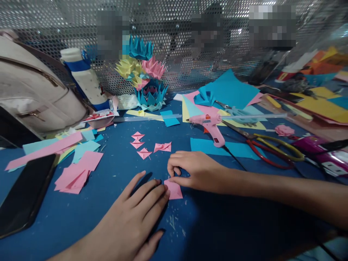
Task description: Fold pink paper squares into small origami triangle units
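Note:
A small pink paper square (175, 191) lies on the blue table between my hands. My left hand (136, 210) is palm down with fingers spread, its fingertips on the paper's left edge. Over the top edge, my right hand (194, 170) has its fingers curled and its thumb against the paper. Just beyond are folded pink pieces (144, 153), several in all, one a twisted-looking strip (162, 146). A pile of pink squares (77, 174) rests to the left of my left hand.
A pink glue gun (208, 123) and scissors (272, 150) lie beyond my right arm. Folded paper flowers (150, 90) stand at the back by a perforated metal screen (174, 36). Left are a phone (27, 192), bottle (87, 79) and bag (38, 87).

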`<move>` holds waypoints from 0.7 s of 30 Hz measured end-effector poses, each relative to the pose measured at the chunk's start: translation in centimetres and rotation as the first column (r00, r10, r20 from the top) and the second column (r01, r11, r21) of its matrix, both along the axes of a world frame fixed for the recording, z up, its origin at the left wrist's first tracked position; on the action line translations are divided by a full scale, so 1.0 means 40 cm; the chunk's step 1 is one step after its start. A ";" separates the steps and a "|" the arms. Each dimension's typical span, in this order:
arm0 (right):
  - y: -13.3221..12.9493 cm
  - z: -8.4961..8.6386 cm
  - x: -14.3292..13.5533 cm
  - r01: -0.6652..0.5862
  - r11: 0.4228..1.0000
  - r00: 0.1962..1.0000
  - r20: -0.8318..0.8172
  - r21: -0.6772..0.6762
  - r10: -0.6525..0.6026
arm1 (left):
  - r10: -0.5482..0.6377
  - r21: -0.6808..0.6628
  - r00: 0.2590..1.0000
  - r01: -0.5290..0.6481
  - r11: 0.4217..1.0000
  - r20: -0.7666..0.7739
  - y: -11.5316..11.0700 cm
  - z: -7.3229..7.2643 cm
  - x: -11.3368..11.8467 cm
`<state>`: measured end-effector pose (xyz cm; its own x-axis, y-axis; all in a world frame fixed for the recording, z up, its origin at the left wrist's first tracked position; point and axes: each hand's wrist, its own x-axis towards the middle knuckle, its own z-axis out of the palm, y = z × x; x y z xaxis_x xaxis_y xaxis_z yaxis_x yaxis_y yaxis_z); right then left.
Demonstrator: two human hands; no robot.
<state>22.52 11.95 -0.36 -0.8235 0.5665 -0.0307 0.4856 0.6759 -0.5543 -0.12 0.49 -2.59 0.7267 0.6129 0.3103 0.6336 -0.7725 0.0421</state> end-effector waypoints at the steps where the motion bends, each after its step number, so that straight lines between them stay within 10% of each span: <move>1: -0.002 0.001 0.000 -0.003 1.000 1.000 -0.009 0.006 0.003 | -0.003 0.006 1.000 0.003 1.000 0.001 0.000 0.000 0.000; 13: -0.030 0.011 0.006 -0.245 0.859 0.969 0.117 0.450 0.216 | -0.018 0.038 0.998 0.016 0.999 0.059 -0.001 -0.006 0.001; 21: 0.009 0.061 0.026 -0.440 0.807 0.897 0.229 0.393 0.378 | 0.007 -0.003 1.000 -0.007 1.000 0.013 0.007 -0.005 0.001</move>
<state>23.54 12.29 2.08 -0.9871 0.1599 0.0072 0.1580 0.9805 -0.1165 -0.08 0.77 -2.81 0.7181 0.6190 0.3181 0.6384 -0.7679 0.0531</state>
